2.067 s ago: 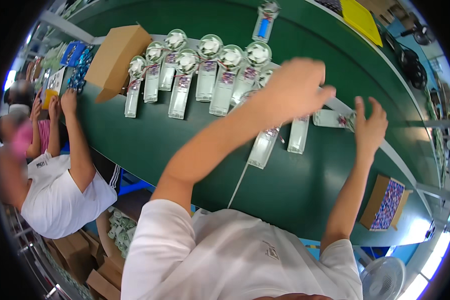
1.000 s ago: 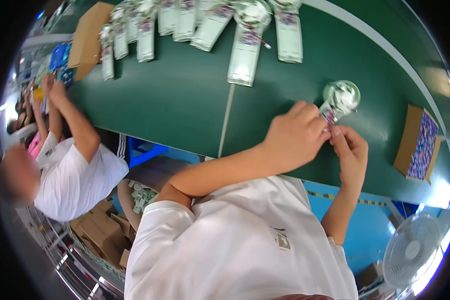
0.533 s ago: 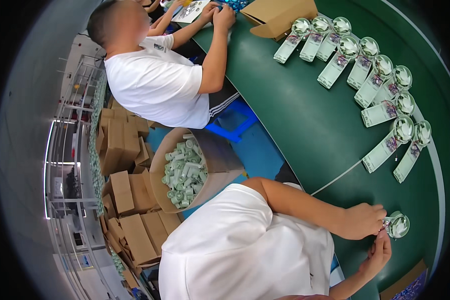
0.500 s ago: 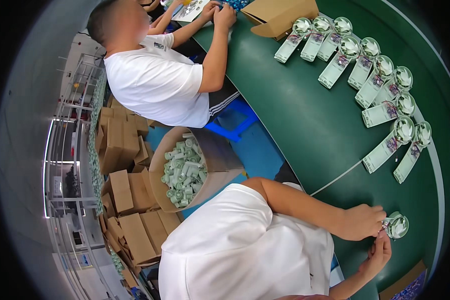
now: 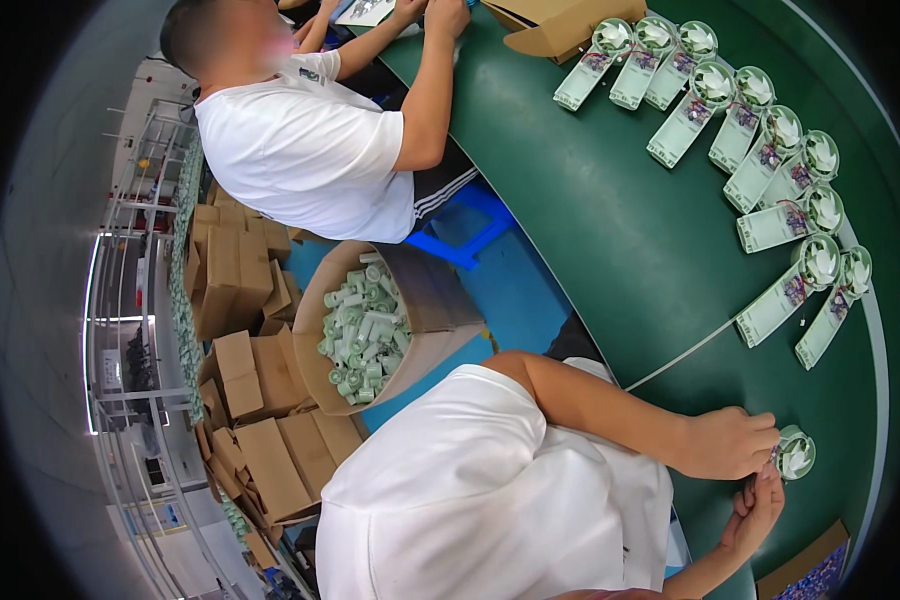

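A pale-green handheld fan unit (image 5: pixel 797 454) with white blades lies at the right side of the green table, its round head showing past my fingers. My left hand (image 5: pixel 732 443) is closed over its handle end, which is hidden beneath. From below, my right hand (image 5: pixel 758 508) meets the left fingertips, its thumb and fingers pinched at the inner edge of the fan head. What lies between those fingertips is too small to make out. Farther along the table, several similar open fan units (image 5: pixel 773 309) show white blades, small boards and thin wires.
A curved pale rim (image 5: pixel 878 390) bounds the green table (image 5: pixel 570 200). An open carton (image 5: pixel 805 570) stands near my right hand, another (image 5: pixel 560 25) at the far end. A co-worker in a white shirt (image 5: pixel 300 150) sits beside a big box (image 5: pixel 425 290) of pale-green parts. Cardboard boxes (image 5: pixel 270 470) are piled behind.
My hands stay at the fan unit; the fingers have shifted slightly and cover more of its inner edge. The whole view has tilted a little.
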A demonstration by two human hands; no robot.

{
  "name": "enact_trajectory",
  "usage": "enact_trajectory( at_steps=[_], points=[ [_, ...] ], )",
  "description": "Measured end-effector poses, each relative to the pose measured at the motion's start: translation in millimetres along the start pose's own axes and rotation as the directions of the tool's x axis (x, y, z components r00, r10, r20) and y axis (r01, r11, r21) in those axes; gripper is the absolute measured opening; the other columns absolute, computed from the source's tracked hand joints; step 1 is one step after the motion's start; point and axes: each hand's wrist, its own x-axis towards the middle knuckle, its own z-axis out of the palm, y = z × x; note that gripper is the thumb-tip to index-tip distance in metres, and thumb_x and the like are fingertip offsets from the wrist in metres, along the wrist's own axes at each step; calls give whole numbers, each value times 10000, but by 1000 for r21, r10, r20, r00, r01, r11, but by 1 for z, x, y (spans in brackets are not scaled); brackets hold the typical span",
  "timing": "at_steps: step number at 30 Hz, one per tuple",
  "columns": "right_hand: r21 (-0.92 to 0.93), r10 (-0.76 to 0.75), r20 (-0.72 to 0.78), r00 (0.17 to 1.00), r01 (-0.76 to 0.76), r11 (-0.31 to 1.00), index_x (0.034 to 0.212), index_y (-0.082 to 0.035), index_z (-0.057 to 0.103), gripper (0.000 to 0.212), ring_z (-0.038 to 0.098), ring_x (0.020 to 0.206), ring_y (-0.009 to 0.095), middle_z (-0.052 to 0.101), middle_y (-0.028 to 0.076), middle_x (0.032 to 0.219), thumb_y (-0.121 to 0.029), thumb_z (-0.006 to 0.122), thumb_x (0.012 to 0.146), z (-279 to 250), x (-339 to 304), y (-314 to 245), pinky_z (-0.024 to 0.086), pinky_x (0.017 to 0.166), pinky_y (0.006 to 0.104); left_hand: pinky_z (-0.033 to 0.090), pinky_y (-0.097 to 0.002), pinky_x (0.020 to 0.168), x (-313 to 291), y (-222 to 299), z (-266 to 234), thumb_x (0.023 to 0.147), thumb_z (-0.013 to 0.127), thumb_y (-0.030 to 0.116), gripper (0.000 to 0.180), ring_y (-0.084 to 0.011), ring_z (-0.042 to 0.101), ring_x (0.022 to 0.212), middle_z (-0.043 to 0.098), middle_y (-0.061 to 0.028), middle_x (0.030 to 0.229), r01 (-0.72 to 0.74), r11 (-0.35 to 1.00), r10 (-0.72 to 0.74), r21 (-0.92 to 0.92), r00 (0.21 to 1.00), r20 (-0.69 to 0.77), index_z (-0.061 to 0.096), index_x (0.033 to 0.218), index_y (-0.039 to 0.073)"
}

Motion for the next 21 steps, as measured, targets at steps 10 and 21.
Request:
enact_trajectory(
  at_steps=[10, 21],
  points=[
    [-324, -122, -146, 982, 69, 944, 951, -43, 706, 133, 379, 597, 12, 537, -88, 720, -156, 676, 887, 13, 4, -3, 232, 526, 190, 509, -427, 829, 9, -12, -23, 769, 759, 296, 503, -334, 582, 1019, 610, -160, 1057, 529, 833, -403, -163, 781, 477, 558, 1130, 8],
    [-367, -367, -364, 856, 231, 901, 924, 20, 691, 81, 457, 678, -1, 580, -69, 747, -54, 692, 893, 34, -2, -4, 334, 616, 159, 533, -433, 655, 9, -18, -14, 879, 630, 168, 210, -364, 640, 707, 620, -180, 798, 569, 775, -307, -274, 719, 624, 580, 840, -32]
  ],
)
